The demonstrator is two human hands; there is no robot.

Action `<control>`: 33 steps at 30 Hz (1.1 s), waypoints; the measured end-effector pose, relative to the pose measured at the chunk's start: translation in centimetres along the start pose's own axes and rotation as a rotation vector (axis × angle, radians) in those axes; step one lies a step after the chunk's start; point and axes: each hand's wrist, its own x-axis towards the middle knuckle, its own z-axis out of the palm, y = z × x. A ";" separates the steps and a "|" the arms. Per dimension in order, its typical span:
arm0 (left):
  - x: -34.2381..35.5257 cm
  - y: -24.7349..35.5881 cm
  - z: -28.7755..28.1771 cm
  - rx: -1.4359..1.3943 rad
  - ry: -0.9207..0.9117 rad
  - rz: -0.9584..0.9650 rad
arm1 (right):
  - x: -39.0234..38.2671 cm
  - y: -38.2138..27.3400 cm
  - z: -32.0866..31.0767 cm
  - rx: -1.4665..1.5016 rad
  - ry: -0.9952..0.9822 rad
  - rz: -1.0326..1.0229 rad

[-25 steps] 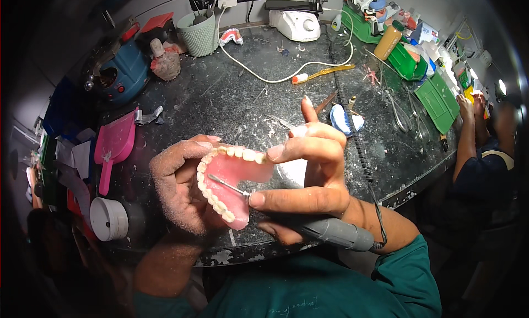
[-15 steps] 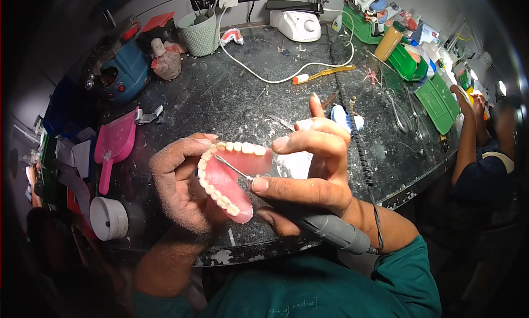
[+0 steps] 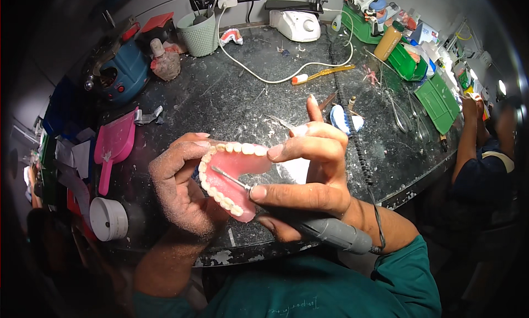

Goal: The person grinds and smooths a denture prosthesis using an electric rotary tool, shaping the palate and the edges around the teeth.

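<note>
Between the thumb and fingers of my left hand [image 3: 184, 186] is a pink denture [image 3: 223, 186] with a curved row of cream teeth, its inner side facing up. Pale dust coats that hand. My right hand [image 3: 314, 175] is wrapped round a dark rotary handpiece [image 3: 336, 234], whose cord runs off past my wrist. The handpiece's thin metal bur [image 3: 228, 177] lies over the pink inner surface, close behind the front teeth; whether it touches I cannot tell. A fingertip of my right hand rests at the denture's far end.
A pink dustpan [image 3: 115, 142] and a white round tub [image 3: 108, 219] stand at left. Behind are a blue machine [image 3: 118, 73], a woven cup [image 3: 198, 36] and a white control box [image 3: 296, 26]. Toothbrushes, metal tools and green bins [image 3: 438, 103] lie right, where another person's arm [image 3: 468, 136] shows.
The bur has shifted slightly left and down across the denture's inner surface. The denture has tilted a little in my left hand. At the right, the other person's hand has moved.
</note>
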 end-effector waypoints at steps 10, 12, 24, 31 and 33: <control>0.4 0.2 -0.1 0.074 -0.039 0.034 | 0.1 0.3 -0.1 0.002 -0.003 0.014; 0.4 0.2 -0.1 0.051 -0.044 0.040 | 0.2 0.3 0.0 0.039 -0.017 0.010; 0.7 0.4 0.2 0.092 -0.037 0.031 | 0.4 0.4 -0.2 0.013 -0.007 0.043; 0.3 0.2 0.4 0.030 -0.022 0.023 | 0.3 0.5 -0.1 0.042 -0.013 0.007; 0.3 0.0 0.4 0.008 -0.008 0.015 | 0.2 0.6 -0.1 -0.010 0.008 0.017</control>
